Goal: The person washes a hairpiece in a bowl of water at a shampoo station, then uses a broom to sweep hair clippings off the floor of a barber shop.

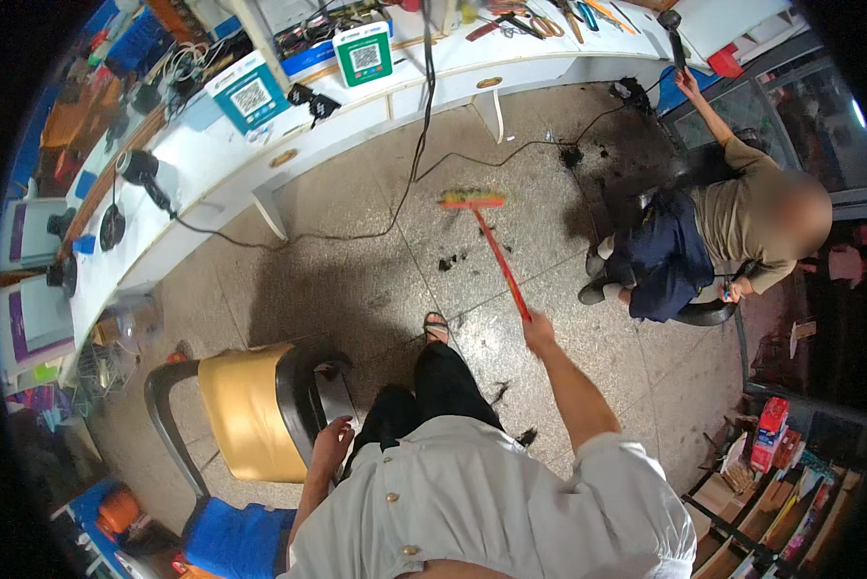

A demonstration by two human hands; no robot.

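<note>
Gripping the red broom (496, 246) at centre frame, our right hand (538, 333) sweeps; left hand (332, 439) rests loosely on the chair (250, 410). Hair clippings (448, 261) remain, big pile (602, 154) upper right.

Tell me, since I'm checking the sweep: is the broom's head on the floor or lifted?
On the floor, it seems: the broom slants from the right hand to its bristles on the tiles.

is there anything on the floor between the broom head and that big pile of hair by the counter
Mostly bare floor. The broom head sits left of the dark hair pile, held by the right hand. A black cord trails across the floor between them; nothing else visible stands in the way.
</note>
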